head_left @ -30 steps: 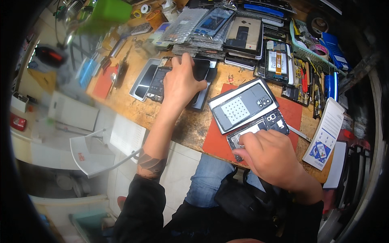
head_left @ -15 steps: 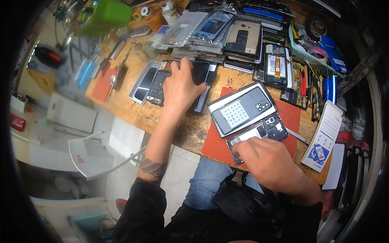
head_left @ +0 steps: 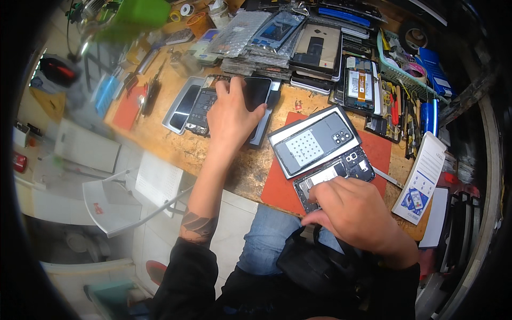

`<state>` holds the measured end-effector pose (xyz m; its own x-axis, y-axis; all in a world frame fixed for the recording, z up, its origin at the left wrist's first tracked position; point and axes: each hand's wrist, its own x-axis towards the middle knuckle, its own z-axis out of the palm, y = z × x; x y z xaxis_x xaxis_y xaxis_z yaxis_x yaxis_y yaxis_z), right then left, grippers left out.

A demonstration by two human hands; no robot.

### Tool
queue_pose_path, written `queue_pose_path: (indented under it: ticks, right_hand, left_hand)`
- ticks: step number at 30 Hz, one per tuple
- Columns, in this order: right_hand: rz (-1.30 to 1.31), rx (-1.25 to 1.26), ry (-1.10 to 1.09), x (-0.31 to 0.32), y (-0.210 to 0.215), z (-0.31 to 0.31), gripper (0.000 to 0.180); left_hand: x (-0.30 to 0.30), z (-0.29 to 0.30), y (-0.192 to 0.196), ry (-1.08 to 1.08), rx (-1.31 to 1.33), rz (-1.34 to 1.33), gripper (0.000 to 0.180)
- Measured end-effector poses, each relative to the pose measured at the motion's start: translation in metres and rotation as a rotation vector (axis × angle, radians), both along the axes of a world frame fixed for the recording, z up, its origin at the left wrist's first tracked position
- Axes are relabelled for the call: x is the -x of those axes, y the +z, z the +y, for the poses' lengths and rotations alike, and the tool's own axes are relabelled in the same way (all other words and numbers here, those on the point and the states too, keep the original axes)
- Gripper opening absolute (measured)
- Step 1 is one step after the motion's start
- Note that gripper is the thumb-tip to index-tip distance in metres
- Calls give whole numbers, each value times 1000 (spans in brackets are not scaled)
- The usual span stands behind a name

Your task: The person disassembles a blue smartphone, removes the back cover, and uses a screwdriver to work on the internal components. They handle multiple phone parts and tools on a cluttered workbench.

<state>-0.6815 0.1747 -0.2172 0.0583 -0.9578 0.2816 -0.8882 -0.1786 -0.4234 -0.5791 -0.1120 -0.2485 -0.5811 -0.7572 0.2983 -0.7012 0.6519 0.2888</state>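
Observation:
My left hand [head_left: 232,114] reaches over the bench, thumb and fingers spanning the edges of a phone with a dark screen [head_left: 258,90]. Beside it lies an opened phone with a black battery [head_left: 202,106], partly covered by that hand. My right hand [head_left: 354,210] has its curled fingers on the near left end of another opened phone [head_left: 360,165], the thumb just below its edge. That phone shows its battery and inner parts. Behind it a grey phone back cover [head_left: 320,140] rests on a white box [head_left: 281,141], over the red mat [head_left: 274,186].
A light tray with a dark phone [head_left: 184,106] lies at left. Bubble-wrapped parts [head_left: 240,34] and stacked phone pieces [head_left: 316,50] line the back. Tools [head_left: 408,114], a green basket [head_left: 392,61] and a white printed box [head_left: 421,178] stand at right.
My right thumb has come into sight below the near edge of the opened phone. My left hand stays over the dark-screened phone. The whole view has shifted slightly.

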Motion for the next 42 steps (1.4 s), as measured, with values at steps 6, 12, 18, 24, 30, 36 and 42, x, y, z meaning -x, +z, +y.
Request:
queue_pose_path:
  ticks: [6, 12, 18, 24, 30, 36, 42]
  right_hand:
    - [-31, 67, 8, 0, -5, -5, 17]
    - [-16, 100, -28, -1, -4, -6, 20]
    - [-13, 165, -26, -3, -5, -7, 20]
    - [18, 107, 23, 1, -2, -6, 18]
    - [-98, -43, -3, 1, 3, 0, 23]
    - [-216, 28, -13, -1, -5, -8, 19]
    - [-464, -51, -116, 6, -7, -12, 16]
  left_hand:
    - [-2, -2, 0, -28, 26, 17, 69]
    - [-2, 2, 0, -36, 27, 3, 70]
    - [-8, 0, -9, -19, 29, 48, 70]
    - [-40, 37, 3, -128, -56, 373, 49]
    - [-87, 145, -20, -547, -490, 416, 24]
    - [-76, 149, -41, -596, -287, 394, 16]
    - [-77, 148, -39, -559, -364, 360, 21]
